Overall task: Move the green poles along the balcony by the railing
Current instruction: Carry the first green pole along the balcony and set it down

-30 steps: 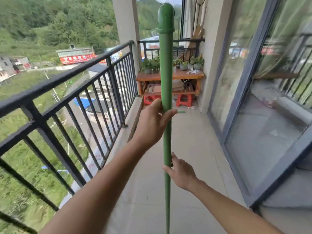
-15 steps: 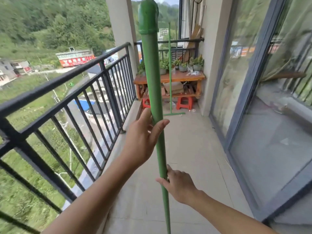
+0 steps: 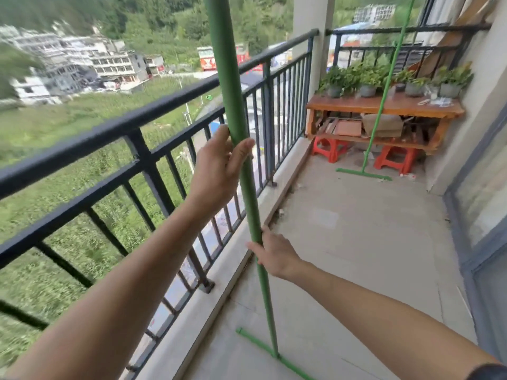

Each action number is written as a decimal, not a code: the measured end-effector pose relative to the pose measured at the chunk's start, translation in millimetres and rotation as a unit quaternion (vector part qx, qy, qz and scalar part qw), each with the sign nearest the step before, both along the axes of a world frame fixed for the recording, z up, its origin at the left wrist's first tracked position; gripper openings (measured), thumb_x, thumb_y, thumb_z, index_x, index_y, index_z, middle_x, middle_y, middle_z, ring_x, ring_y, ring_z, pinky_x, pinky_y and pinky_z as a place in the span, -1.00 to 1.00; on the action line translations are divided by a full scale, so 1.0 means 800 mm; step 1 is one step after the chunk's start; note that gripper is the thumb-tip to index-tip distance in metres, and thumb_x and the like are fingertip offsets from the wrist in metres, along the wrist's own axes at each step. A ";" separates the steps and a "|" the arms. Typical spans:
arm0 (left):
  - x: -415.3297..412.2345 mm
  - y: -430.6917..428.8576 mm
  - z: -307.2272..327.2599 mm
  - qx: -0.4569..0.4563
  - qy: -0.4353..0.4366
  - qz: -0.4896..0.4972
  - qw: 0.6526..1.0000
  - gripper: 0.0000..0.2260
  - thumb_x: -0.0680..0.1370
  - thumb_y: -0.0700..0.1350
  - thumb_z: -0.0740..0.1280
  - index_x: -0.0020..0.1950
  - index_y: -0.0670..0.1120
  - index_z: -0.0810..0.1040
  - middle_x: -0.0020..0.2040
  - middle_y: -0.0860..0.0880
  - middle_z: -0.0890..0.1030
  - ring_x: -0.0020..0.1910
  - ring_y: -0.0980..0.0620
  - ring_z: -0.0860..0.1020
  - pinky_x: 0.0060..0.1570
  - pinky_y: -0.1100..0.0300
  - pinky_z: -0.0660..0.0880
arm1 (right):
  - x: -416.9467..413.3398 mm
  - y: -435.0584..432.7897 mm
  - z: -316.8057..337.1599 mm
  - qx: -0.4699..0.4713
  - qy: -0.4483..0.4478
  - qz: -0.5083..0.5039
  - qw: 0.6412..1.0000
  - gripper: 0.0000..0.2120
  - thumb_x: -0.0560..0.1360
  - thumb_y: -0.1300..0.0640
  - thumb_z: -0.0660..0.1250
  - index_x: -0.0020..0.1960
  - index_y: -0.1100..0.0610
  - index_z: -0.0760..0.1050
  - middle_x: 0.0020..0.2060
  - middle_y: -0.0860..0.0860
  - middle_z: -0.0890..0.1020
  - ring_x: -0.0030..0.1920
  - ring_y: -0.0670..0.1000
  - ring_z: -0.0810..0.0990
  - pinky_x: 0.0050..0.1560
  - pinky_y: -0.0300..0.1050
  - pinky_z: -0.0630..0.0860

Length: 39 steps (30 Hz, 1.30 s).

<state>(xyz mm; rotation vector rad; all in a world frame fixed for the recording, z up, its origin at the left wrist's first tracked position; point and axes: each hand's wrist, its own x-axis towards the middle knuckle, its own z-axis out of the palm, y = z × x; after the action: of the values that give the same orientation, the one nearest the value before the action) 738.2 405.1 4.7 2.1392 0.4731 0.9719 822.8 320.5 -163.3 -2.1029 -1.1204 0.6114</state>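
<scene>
I hold a tall green pole upright close to the black balcony railing. Its green crossbar foot rests on the tiled floor by the ledge. My left hand grips the pole at mid height, thumb on the far side. My right hand grips it lower down. The pole's top runs out of the frame. A second, thinner green pole with its own crossbar foot stands farther along the balcony, in front of the wooden table.
A wooden table with several potted plants sits at the far end on red stools. A concrete column meets the railing. Glass sliding doors line the right side. The tiled floor runs between.
The held pole has moved left toward the railing and my view has turned that way and downward. Both hands keep their grip. The pole's foot now shows on the floor.
</scene>
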 end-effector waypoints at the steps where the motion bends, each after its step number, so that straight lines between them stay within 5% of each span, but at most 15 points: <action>1: -0.004 0.020 0.002 -0.003 -0.003 0.015 1.000 -0.74 0.57 0.02 0.23 0.07 -0.17 0.43 -0.08 -0.18 0.66 -0.10 -0.08 0.67 -0.09 -0.13 0.62 | -0.006 0.021 0.002 0.003 0.005 -0.003 1.000 -0.83 0.54 -0.08 0.23 -0.06 0.00 0.33 -0.23 0.05 0.58 -0.13 0.18 0.64 0.00 0.08 0.56; 11: -0.032 0.189 0.015 -0.013 0.022 -0.008 1.000 -0.78 0.58 -0.04 0.23 0.11 -0.17 0.42 -0.01 -0.22 0.64 -0.03 -0.10 0.64 0.01 -0.09 0.60 | -0.051 0.194 0.003 0.015 0.032 -0.086 0.996 -0.77 0.54 -0.11 0.19 0.05 0.04 0.41 -0.19 0.07 0.63 -0.18 0.12 0.63 -0.06 0.07 0.57; 16: -0.035 0.211 0.006 0.002 0.009 -0.051 0.999 -0.72 0.56 0.01 0.24 0.11 -0.19 0.42 -0.04 -0.24 0.62 -0.06 -0.17 0.64 -0.04 -0.13 0.60 | -0.057 0.198 0.006 -0.007 0.045 -0.101 0.994 -0.77 0.57 -0.09 0.16 0.04 0.07 0.37 -0.28 0.00 0.55 -0.25 0.05 0.58 -0.15 0.00 0.52; 20: -0.031 0.184 -0.005 0.013 -0.002 -0.071 0.997 -0.73 0.58 0.00 0.25 0.10 -0.19 0.40 -0.09 -0.14 0.64 -0.13 -0.10 0.65 -0.10 -0.07 0.60 | -0.051 0.171 -0.005 -0.010 0.031 -0.113 0.993 -0.78 0.54 -0.12 0.17 0.01 0.03 0.35 -0.16 0.12 0.64 -0.14 0.16 0.64 -0.03 0.05 0.57; 24: -0.023 0.141 -0.020 0.014 -0.033 -0.050 0.998 -0.75 0.58 -0.02 0.23 0.10 -0.19 0.39 -0.16 -0.01 0.61 -0.20 0.02 0.61 -0.14 -0.08 0.59 | -0.039 0.130 -0.013 -0.003 0.101 -0.098 0.990 -0.73 0.47 -0.10 0.24 0.08 0.02 0.47 -0.05 0.10 0.64 -0.09 0.11 0.65 0.00 0.11 0.59; 28: -0.019 0.115 -0.057 -0.018 -0.020 -0.010 1.000 -0.83 0.60 -0.05 0.17 0.10 -0.13 0.35 -0.14 -0.18 0.56 -0.21 -0.09 0.57 -0.22 -0.13 0.59 | -0.009 0.050 -0.029 -0.025 0.160 -0.099 0.982 -0.80 0.50 -0.02 0.25 0.07 0.03 0.52 -0.17 -0.04 0.59 -0.25 -0.08 0.58 -0.27 -0.21 0.48; 30: -0.017 0.104 -0.083 -0.063 0.011 0.018 0.998 -0.86 0.60 -0.06 0.18 0.12 -0.08 0.35 -0.05 -0.18 0.56 -0.10 -0.13 0.59 -0.14 -0.09 0.62 | 0.015 -0.011 -0.043 -0.032 0.177 -0.124 0.976 -0.77 0.51 0.02 0.27 0.09 0.10 0.53 -0.11 0.04 0.63 -0.21 -0.02 0.64 -0.28 -0.20 0.49; 35: -0.025 0.045 -0.163 -0.154 0.081 0.131 0.976 -0.59 0.57 -0.11 0.27 0.40 -0.09 0.30 0.21 -0.06 0.49 0.13 -0.05 0.50 0.08 0.00 0.49 | 0.085 -0.190 -0.079 -0.038 0.208 -0.203 0.956 -0.82 0.51 0.08 0.31 0.07 0.11 0.55 -0.07 0.07 0.67 -0.19 0.00 0.69 -0.25 -0.15 0.48; 39: -0.024 -0.034 -0.242 -0.293 0.179 0.127 0.930 -0.76 0.58 -0.21 0.25 0.24 -0.19 0.47 0.05 -0.23 0.62 -0.01 -0.22 0.63 -0.17 0.00 0.56 | 0.133 -0.315 -0.094 -0.020 0.230 -0.274 0.934 -0.86 0.52 0.16 0.31 0.05 0.14 0.55 -0.10 0.10 0.68 -0.22 -0.01 0.66 -0.26 -0.14 0.45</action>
<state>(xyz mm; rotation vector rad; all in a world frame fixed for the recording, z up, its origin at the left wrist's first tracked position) 718.8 378.1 -188.6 1.7188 1.0933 0.4704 929.2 68.4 -238.8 -2.0272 -0.2419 0.7897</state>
